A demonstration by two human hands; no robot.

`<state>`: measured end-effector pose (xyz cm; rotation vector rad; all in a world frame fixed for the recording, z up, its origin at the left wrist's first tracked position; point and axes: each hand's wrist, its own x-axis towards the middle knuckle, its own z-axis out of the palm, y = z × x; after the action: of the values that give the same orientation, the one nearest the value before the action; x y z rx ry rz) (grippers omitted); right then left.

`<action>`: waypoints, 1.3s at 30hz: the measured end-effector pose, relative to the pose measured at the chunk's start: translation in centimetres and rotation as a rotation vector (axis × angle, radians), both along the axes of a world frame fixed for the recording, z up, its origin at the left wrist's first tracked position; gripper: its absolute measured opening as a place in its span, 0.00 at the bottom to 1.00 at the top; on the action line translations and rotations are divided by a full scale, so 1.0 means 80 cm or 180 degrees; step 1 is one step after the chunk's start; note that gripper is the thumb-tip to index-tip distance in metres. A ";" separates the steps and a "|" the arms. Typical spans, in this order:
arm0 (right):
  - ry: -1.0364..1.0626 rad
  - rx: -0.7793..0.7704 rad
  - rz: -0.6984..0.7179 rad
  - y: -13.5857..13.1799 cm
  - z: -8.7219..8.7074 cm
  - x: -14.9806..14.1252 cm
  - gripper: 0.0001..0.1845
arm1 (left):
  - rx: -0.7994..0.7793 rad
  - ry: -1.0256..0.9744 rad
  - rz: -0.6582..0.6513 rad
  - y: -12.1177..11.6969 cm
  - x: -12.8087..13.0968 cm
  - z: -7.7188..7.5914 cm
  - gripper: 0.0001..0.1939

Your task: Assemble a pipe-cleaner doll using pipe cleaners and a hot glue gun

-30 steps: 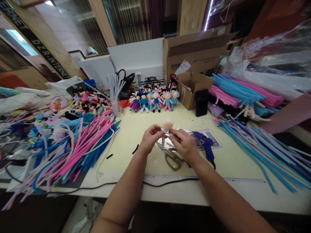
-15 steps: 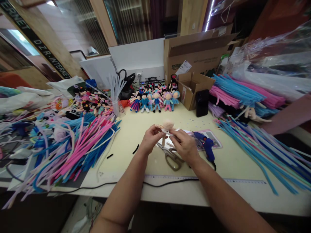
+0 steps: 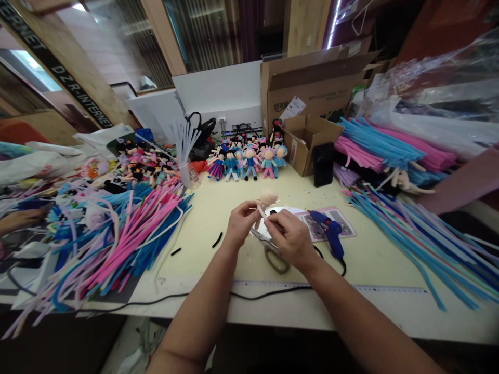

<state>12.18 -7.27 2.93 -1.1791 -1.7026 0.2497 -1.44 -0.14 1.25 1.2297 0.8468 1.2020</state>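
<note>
My left hand (image 3: 242, 222) pinches a cream-coloured doll figure, whose round ribbed head (image 3: 268, 197) shows above the fingertips. Closed fingers of my right hand (image 3: 291, 236) grip a thin white strip (image 3: 261, 210), which slants up to the figure just under its head. Most of the figure's body is hidden by the hands. Below them lie scissors (image 3: 277, 261) with grey-brown handles, partly covered by my right hand. A blue glue gun (image 3: 331, 231) lies right of that hand, on a pink-edged printed card (image 3: 345, 221).
Fuzzy stems in pink and blue (image 3: 128, 234) heap up on the left, with more stems (image 3: 405, 244) on the right. Finished dolls (image 3: 249, 161) stand at the back beside a small carton (image 3: 307, 143). A black cable (image 3: 167, 297) crosses the front. Another person's hand (image 3: 21, 221) shows at far left.
My right hand has turned, and the white strip now slants more steeply below the head. My left hand keeps its hold. Another person's hand has come in at the left edge.
</note>
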 end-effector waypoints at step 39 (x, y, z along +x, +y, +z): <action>-0.0051 0.0273 0.0036 0.006 0.010 -0.047 0.13 | -0.0694 -0.0627 0.0122 0.006 0.004 0.003 0.18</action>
<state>8.44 -6.75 3.70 -1.1114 -1.7174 0.1726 -1.10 0.33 1.53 0.9074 0.8330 1.2050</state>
